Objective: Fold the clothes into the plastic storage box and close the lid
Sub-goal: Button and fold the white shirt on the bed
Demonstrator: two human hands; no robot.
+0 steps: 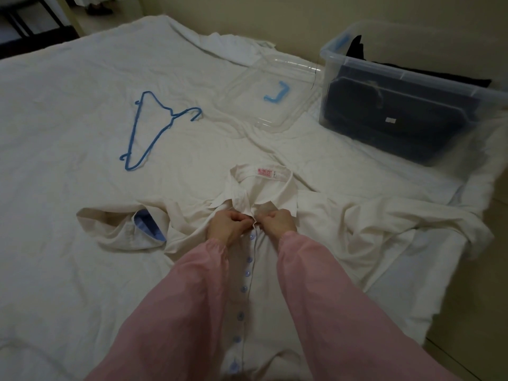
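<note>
Shirt (338, 215), cream-white and front side up, is laid flat on the bed (68, 243) with its collar (264, 188) pointing away and its sleeves thrown out to either side. The top of the placket, just below the collar, is pinched from both sides. The grip of the left hand (226, 225) is closed on one edge and the grip of the right hand (276, 221) on the other, fingertips almost meeting. The uppermost button appears to be under way, while the blue buttons (248, 259) lower down look done up. Folding is judged not yet begun.

The storage box (412, 74) stands well apart at the far right of the bed, open, with dark clothes (384, 119) inside. Its clear lid (275, 70) lies beside it, and a blue hanger (172, 114) further left.

Several slips can be foreseen:
- A half-seated button could pop out once the shirt is turned.
- The sleeve on the person's left is bunched, its cuff (148, 224) turned back to the blue lining — creases would be pressed in if it is folded unsmoothed.
- The opposite sleeve lies rumpled near the bed's edge and could drag the fold askew.
- The box looks well filled and sits on a soft mattress close to the edge — the lid may fail to seat, or the box may tip when pressed.
</note>
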